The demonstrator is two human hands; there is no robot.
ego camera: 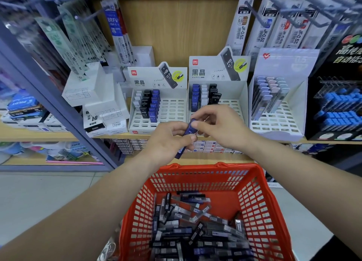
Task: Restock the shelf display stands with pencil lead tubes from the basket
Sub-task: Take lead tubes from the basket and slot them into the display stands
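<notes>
Tube | left hand, right hand grip | stand behind | basket below

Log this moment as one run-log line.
left hand: holds blue tube | right hand: pinches its upper end | basket: many tubes inside | display stand behind hands: slots free

Above a red basket heaped with pencil lead tubes, the left hand grips blue tubes while the right hand pinches the top of one, in front of two white display stands on the wooden shelf.
</notes>
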